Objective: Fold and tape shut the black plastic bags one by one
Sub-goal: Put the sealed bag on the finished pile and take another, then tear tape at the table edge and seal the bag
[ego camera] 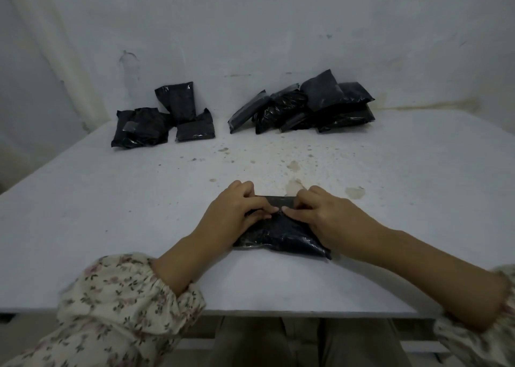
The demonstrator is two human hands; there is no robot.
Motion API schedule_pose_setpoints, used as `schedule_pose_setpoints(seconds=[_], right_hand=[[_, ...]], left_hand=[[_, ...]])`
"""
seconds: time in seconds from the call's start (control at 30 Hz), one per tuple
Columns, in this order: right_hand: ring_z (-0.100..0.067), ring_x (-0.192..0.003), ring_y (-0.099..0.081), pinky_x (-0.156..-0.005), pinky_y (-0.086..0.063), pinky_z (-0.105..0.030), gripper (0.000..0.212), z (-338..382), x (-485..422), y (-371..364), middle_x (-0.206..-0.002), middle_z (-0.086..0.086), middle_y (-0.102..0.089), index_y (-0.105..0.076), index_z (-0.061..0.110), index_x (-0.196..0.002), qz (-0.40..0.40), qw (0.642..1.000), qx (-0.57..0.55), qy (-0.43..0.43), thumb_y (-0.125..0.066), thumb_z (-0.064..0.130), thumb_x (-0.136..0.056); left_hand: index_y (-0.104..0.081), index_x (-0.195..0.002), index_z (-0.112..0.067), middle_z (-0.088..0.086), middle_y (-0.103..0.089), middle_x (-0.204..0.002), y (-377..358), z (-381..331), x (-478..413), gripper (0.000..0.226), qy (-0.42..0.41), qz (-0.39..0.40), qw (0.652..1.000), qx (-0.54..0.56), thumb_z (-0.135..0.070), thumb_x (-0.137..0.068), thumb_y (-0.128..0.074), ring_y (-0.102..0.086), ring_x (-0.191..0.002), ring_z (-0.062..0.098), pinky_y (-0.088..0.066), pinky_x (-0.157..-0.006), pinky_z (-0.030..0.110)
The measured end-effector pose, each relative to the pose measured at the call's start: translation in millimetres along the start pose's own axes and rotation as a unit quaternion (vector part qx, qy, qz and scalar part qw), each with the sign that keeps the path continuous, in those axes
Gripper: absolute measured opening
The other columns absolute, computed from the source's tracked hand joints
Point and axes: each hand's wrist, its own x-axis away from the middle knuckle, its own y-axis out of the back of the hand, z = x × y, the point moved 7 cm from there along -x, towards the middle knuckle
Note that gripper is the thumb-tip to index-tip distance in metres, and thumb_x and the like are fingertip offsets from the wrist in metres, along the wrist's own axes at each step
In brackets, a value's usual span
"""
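Both our hands pinch the fold of a black plastic bag (281,235) on the white table (111,213)

Our left hand (234,207) and right hand (320,213) curl their fingers over the bag's far edge, thumbs pressed on top and nearly meeting at its middle; the bag lies flat near the table's front edge, and along the table's back edge sit a small heap of black bags (164,118) at the left and a bigger heap (306,104) at the right

The left grip (237,209) and right grip (323,213) pinch the folded top of a black bag (281,240) on the tabletop (111,213). Well beyond them lie a left pile (163,121) and a right pile (306,107).
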Motion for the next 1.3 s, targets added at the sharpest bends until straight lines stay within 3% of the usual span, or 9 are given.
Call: schedule_pose_setpoints(seconds=[0.17, 0.3, 0.5, 0.6, 0.7, 0.97, 1.1, 1.2, 1.3], right_hand=[[-0.017, -0.088, -0.037, -0.047, -0.053, -0.034, 0.068, 3, 13, -4, -0.1, -0.009, -0.058, -0.058, 0.004, -0.129, 0.045, 0.999, 0.005, 0.001, -0.078, -0.008, -0.065], [-0.021, -0.109, -0.05, -0.09, -0.041, -0.024, 0.042, -8, 19, 5, -0.121, -0.009, -0.058, -0.061, 0.01, -0.127, 0.053, 0.989, -0.12, -0.073, -0.055, -0.006, -0.089], [-0.017, -0.09, -0.058, -0.08, -0.04, -0.008, 0.028, -17, 26, 10, -0.098, -0.004, -0.066, -0.074, 0.01, -0.104, -0.017, 0.984, -0.122, -0.126, -0.065, -0.005, -0.083], [-0.027, -0.089, -0.062, -0.076, -0.054, -0.03, 0.028, -6, 23, 10, -0.099, -0.01, -0.065, -0.072, 0.004, -0.106, -0.013, 0.988, -0.107, -0.114, -0.07, -0.006, -0.08], [-0.031, -0.083, -0.065, -0.065, -0.058, -0.034, 0.04, 1, 26, 5, -0.096, -0.013, -0.066, -0.07, -0.001, -0.108, 0.009, 0.995, -0.069, -0.073, -0.079, -0.003, -0.07], [-0.029, -0.093, -0.062, -0.081, -0.053, -0.039, 0.027, -35, 33, 19, -0.105, -0.011, -0.064, -0.07, 0.003, -0.111, 0.013, 0.988, -0.07, -0.137, -0.058, -0.003, -0.088], [-0.024, -0.102, -0.061, -0.091, -0.042, -0.021, 0.034, -75, 47, 26, -0.11, -0.007, -0.064, -0.071, 0.007, -0.113, 0.043, 0.967, -0.112, -0.226, -0.051, -0.008, -0.09], [-0.022, -0.11, -0.059, -0.095, -0.036, -0.014, 0.039, -82, 57, 29, -0.12, -0.007, -0.062, -0.066, 0.009, -0.121, 0.08, 0.961, -0.124, -0.233, -0.049, -0.008, -0.09], [-0.019, -0.116, -0.056, -0.1, -0.039, -0.022, 0.04, -73, 65, 25, -0.133, -0.003, -0.057, -0.055, 0.015, -0.135, 0.102, 0.966, -0.098, -0.214, -0.046, 0.006, -0.098]], left_hand=[[-0.075, -0.096, -0.029, -0.006, -0.037, -0.072, 2, -14, 2, 0.03, -0.052, 0.002, 0.995, -0.081, -0.033, -0.088, -0.046, -0.026, -0.069, 0.007, -0.01, -0.05, 0.01], [-0.073, -0.105, -0.034, -0.001, -0.042, -0.071, 2, -16, 2, 0.036, -0.072, 0.015, 0.992, -0.101, -0.024, -0.087, -0.044, -0.029, -0.068, 0.01, -0.015, -0.043, 0.018], [-0.075, -0.103, -0.03, 0.001, -0.045, -0.07, 2, -22, 0, 0.034, -0.093, 0.021, 0.989, -0.115, -0.021, -0.088, -0.046, -0.039, -0.062, 0.014, -0.022, -0.046, 0.022], [-0.075, -0.102, -0.02, 0.006, -0.059, -0.084, -2, -24, 1, 0.029, -0.115, 0.036, 0.987, -0.106, -0.019, -0.09, -0.048, -0.052, -0.073, 0.021, -0.036, -0.054, 0.025], [-0.067, -0.108, -0.01, 0.006, -0.064, -0.115, -13, -23, 3, 0.022, -0.114, 0.08, 0.987, -0.075, -0.007, -0.086, -0.063, -0.054, -0.103, 0.019, -0.051, -0.08, 0.034], [-0.056, -0.132, -0.018, 0.003, -0.06, -0.114, -37, -46, -23, 0.055, -0.115, 0.143, 0.978, -0.1, -0.012, -0.08, -0.072, -0.055, -0.091, 0.019, -0.047, -0.071, 0.029], [-0.059, -0.13, -0.021, 0.003, -0.061, -0.114, -55, -60, -48, 0.053, -0.09, 0.131, 0.985, -0.073, -0.01, -0.08, -0.071, -0.055, -0.093, 0.022, -0.049, -0.063, 0.032], [-0.052, -0.138, -0.023, 0.005, -0.055, -0.126, -63, -68, -61, 0.054, -0.057, 0.147, 0.984, -0.081, -0.01, -0.087, -0.063, -0.052, -0.107, 0.025, -0.05, -0.071, 0.038], [-0.037, -0.147, -0.022, 0.002, -0.043, -0.136, -71, -75, -56, 0.053, -0.03, 0.151, 0.984, -0.088, -0.016, -0.095, -0.05, -0.041, -0.117, 0.02, -0.036, -0.09, 0.024]])
